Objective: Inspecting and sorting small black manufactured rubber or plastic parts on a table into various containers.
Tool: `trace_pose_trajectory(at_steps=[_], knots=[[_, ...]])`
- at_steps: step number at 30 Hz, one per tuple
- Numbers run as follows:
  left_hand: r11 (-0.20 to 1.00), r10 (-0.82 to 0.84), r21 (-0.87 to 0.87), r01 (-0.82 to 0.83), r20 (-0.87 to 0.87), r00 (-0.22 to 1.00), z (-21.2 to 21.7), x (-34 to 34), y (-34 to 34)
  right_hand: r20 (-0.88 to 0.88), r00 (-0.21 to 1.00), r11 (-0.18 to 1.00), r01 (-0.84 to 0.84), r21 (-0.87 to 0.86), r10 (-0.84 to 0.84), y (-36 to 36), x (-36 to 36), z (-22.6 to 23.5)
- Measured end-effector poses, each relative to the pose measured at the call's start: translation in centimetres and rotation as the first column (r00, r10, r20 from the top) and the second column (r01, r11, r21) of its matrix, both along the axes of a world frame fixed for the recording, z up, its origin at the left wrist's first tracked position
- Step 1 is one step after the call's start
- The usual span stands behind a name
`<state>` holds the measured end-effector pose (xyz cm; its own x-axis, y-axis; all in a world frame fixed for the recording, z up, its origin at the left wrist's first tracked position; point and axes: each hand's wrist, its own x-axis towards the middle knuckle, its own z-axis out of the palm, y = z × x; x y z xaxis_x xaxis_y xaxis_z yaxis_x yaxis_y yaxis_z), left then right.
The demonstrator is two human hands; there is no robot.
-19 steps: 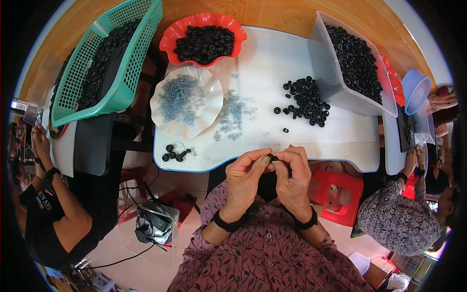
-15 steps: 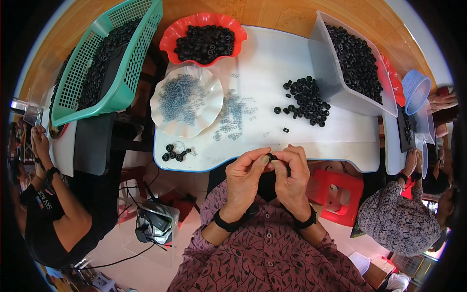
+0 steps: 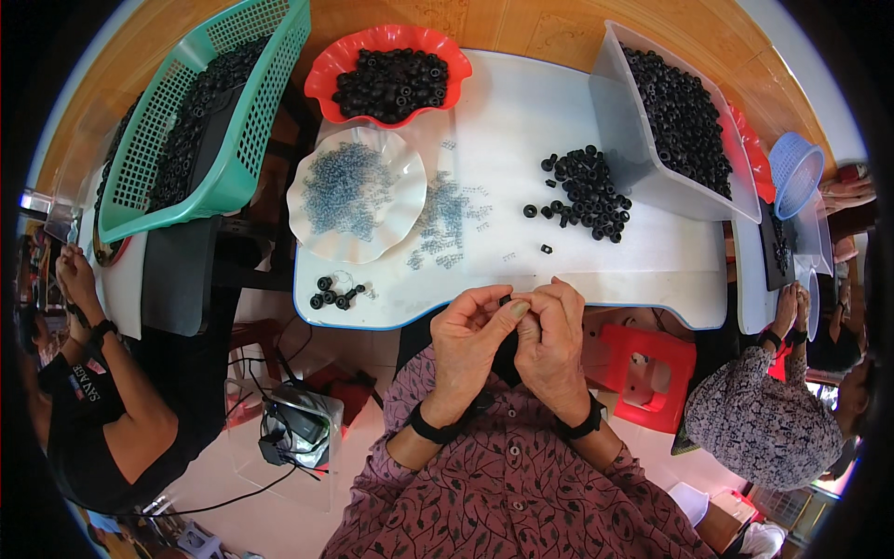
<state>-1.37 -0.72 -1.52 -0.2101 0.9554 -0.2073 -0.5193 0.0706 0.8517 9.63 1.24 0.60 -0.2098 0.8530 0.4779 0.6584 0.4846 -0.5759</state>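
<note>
My left hand (image 3: pixel 470 340) and my right hand (image 3: pixel 551 345) meet fingertip to fingertip just off the table's front edge. A small black part (image 3: pixel 506 300) shows between the left thumb and index finger, mostly covered. My right thumb and fingers are pinched together against the left thumb; whatever is between them is hidden. Ahead on the white table (image 3: pixel 521 112) lie loose black ring-shaped parts (image 3: pixel 596 196) in a pile. Small silvery spring-like pieces (image 3: pixel 349 186) fill a white scalloped plate (image 3: pixel 303 219), and more are scattered beside it.
A red scalloped bowl (image 3: pixel 456 56) and a clear bin (image 3: pixel 633 177) hold black parts, as does a green basket (image 3: pixel 247 149) at left. Several black pieces (image 3: pixel 326 293) sit at the front left corner. A red stool (image 3: pixel 652 373) stands below. Co-workers sit either side.
The right hand has shifted slightly left, closer against the left. The black part, earlier visible between both hands' fingertips, is now mostly covered by the fingers.
</note>
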Motion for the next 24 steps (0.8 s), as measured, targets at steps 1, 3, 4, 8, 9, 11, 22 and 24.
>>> trace_pose_trajectory(at_steps=[1,3,4,8,9,11,22,24], knots=[[1.0,0.001,-0.008,-0.001,-0.011,1.0,-0.1,0.0,0.0,0.002,1.0,1.0,-0.005,-0.001,0.005,-0.1,-0.1,0.1],[1.0,0.007,-0.009,-0.007,0.004,1.0,0.0,0.0,0.0,-0.01,1.0,1.0,-0.007,-0.017,0.006,-0.2,-0.1,0.0],[1.0,0.015,-0.01,-0.014,0.02,1.0,0.0,0.0,0.0,-0.023,1.0,0.999,-0.009,-0.033,0.008,-0.3,-0.1,-0.1],[1.0,0.0,-0.026,0.0,0.003,1.0,0.2,0.0,-0.1,-0.074,0.997,0.996,0.0,-0.084,-0.007,-0.5,0.0,-0.2],[0.999,-0.015,-0.046,0.013,-0.044,0.999,0.3,-0.1,-0.1,-0.117,0.993,0.989,0.004,-0.146,-0.021,-0.6,-0.1,-0.1],[0.997,-0.031,-0.066,0.025,-0.089,0.996,0.3,-0.1,-0.2,-0.16,0.986,0.978,0.004,-0.207,-0.038,-0.7,-0.1,0.2],[0.995,-0.036,0.091,0.048,-0.122,0.992,-0.6,-0.6,-0.1,-0.628,0.764,0.846,-0.23,-0.48,-0.149,-1.3,0.3,0.4],[0.992,-0.056,0.111,0.063,-0.067,0.996,-0.3,-0.6,-0.1,-0.65,0.743,0.85,-0.229,-0.474,-0.162,-1.4,0.0,0.8]])
